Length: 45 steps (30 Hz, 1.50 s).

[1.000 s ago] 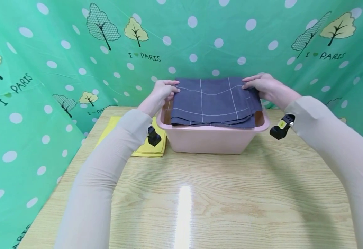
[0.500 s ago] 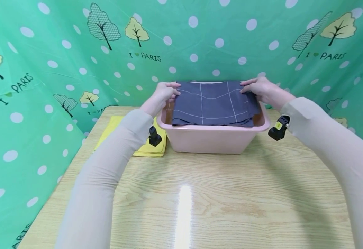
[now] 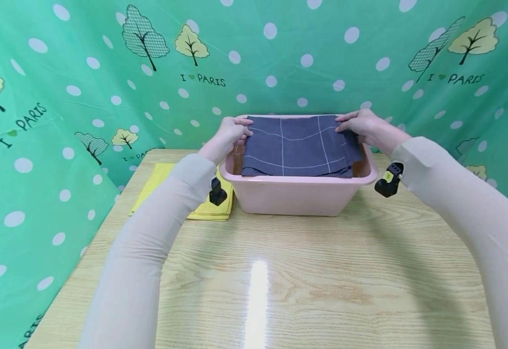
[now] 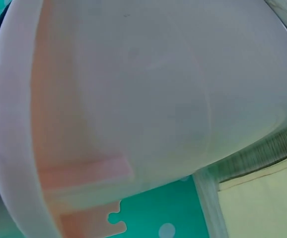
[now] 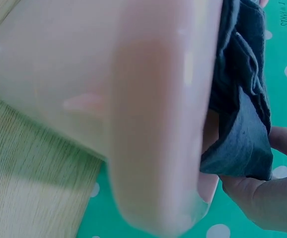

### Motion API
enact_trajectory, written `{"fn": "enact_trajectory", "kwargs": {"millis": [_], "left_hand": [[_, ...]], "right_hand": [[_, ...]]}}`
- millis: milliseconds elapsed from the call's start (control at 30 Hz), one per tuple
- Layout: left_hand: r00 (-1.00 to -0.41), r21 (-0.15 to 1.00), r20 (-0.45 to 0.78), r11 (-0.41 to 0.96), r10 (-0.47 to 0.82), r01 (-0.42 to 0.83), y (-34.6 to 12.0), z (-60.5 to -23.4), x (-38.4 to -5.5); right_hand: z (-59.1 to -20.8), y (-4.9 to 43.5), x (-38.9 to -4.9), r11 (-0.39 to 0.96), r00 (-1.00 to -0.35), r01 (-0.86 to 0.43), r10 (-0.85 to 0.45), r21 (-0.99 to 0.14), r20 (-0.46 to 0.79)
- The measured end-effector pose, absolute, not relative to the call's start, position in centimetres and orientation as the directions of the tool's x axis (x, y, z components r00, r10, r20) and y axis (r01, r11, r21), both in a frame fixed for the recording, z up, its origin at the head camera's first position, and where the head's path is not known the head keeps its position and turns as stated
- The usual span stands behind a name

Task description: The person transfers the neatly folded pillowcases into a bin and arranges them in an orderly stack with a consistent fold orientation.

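Observation:
A folded dark navy cloth (image 3: 297, 143) with thin white grid lines lies across the mouth of a pink plastic basin (image 3: 293, 196), its front folds just inside the near rim. At the cloth's far left corner my left hand (image 3: 229, 134) pinches the edge. My right hand (image 3: 364, 125) grips the far right corner; in the right wrist view its thumb and fingers (image 5: 262, 198) close on the bunched cloth (image 5: 243, 134) beside the basin rim. The basin wall (image 4: 158, 89) fills most of the left wrist view, and the left hand is mostly hidden there.
A stack of folded yellow cloths (image 3: 212, 206) lies left of the basin, partly under my left forearm. The wooden table (image 3: 315, 271) extends toward me. A green polka-dot curtain (image 3: 306, 82) hangs close behind the basin and along the left side.
Both hands have lowered slightly with the dark cloth, which has sunk deeper into the basin. The basin's far rim now shows behind it. The yellow stack has not moved.

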<state>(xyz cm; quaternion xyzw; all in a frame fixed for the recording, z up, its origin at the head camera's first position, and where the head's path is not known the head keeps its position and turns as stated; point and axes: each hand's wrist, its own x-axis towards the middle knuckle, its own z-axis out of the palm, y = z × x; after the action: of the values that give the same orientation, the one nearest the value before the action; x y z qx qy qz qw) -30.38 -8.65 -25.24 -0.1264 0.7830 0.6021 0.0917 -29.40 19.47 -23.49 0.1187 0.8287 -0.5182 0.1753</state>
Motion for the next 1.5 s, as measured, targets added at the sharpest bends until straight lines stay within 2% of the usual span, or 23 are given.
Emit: {"fn": "enact_trajectory", "kwargs": {"millis": [100,267,567,733,867,1067,1500], "left_hand": [[-0.957,0.914,-0.276,0.281,-0.091,-0.291,-8.6,-25.4,-30.4],[-0.974,0.902,-0.226,0.372,-0.024,-0.218,-9.0,-25.5,-30.0],[-0.99,0.894,-0.118,0.443,0.082,-0.069,-9.5,-25.3,-28.6],[-0.991,0.892,-0.061,0.452,0.121,0.001,-10.0,-25.0,-27.7],[-0.99,0.897,-0.015,0.44,0.142,0.05,-10.4,-24.8,-26.9],[-0.986,0.877,0.051,0.465,0.159,0.12,-11.1,-24.7,-25.6],[-0.973,0.897,0.133,0.394,0.189,0.199,-12.1,-24.8,-22.5]], "right_hand": [[-23.5,19.8,-29.3,0.553,-0.924,0.316,-0.006,-0.771,-0.382],[-23.7,20.1,-28.8,0.689,-0.945,0.182,-0.074,-0.702,-0.319],[-24.0,19.6,-27.2,0.703,-0.967,-0.04,-0.205,-0.71,-0.149],[-24.5,18.7,-25.6,0.674,-0.948,-0.236,-0.317,-0.7,0.014],[-24.6,18.0,-24.5,0.665,-0.926,-0.344,-0.355,-0.663,0.125],[-24.6,17.3,-23.2,0.67,-0.917,-0.385,-0.353,-0.635,0.185],[-24.7,16.6,-21.1,0.63,-0.906,-0.417,-0.347,-0.656,0.243]]}}
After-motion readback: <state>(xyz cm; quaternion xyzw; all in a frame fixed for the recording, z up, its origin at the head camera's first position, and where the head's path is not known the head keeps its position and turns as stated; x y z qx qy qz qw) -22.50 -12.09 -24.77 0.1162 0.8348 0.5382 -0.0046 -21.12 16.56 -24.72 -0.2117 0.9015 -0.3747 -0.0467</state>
